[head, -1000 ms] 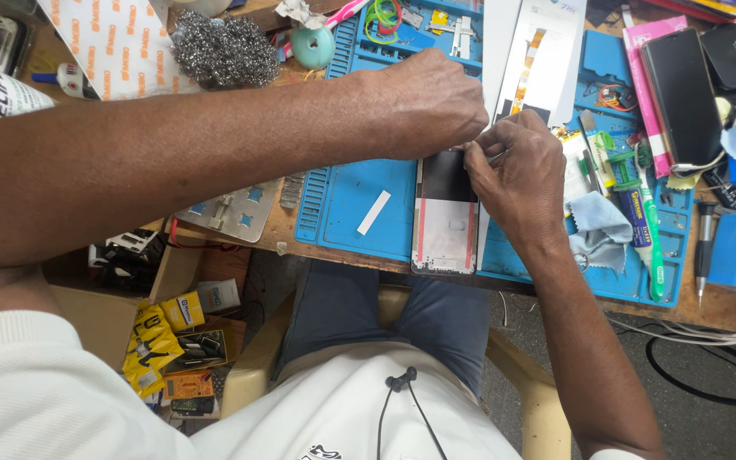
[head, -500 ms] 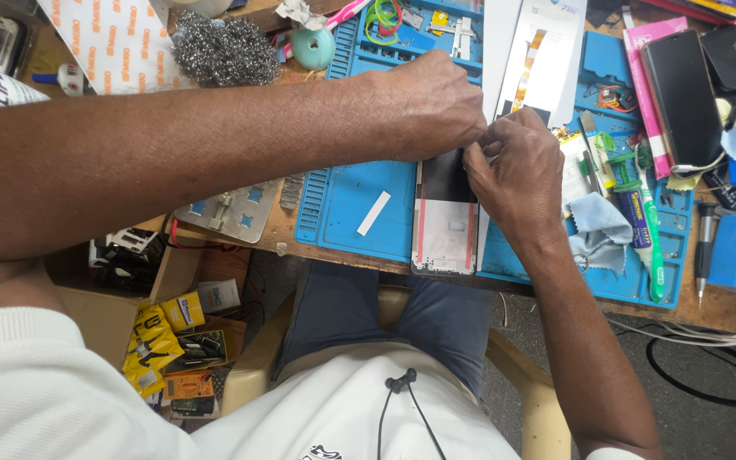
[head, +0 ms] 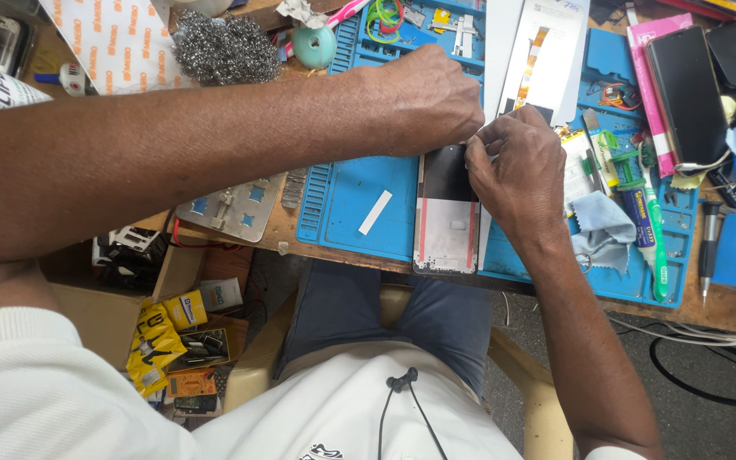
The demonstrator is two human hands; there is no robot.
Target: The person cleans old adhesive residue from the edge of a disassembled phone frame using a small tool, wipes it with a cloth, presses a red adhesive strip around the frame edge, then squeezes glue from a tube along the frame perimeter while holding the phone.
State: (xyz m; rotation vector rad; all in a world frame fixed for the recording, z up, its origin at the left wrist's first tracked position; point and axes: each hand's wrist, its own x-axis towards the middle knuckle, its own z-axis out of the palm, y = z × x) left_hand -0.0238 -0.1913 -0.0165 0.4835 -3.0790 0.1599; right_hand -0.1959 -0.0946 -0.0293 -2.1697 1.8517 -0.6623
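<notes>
On the desk [head: 300, 243], seen from the head camera, a blue work mat [head: 342, 204] carries an opened phone frame [head: 447, 213], lying flat with its long side running away from the person and its near end at the desk's edge. Left hand [head: 423, 102] reaches across from the left and rests closed, knuckles up, over the frame's far end, seemingly to pin it in place. Right hand [head: 513, 166] is curled at the frame's upper right corner, fingers pinched together on something small there; what they hold is hidden by the hand itself. Both hands touch each other above the frame. A white strip [head: 376, 212] lies loose on the mat just left of the frame. Beside the right wrist sit a blue cloth [head: 602, 226] and a green-handled tool [head: 653, 230], kept near. A dark phone [head: 687, 98] lies well apart at upper right.
</notes>
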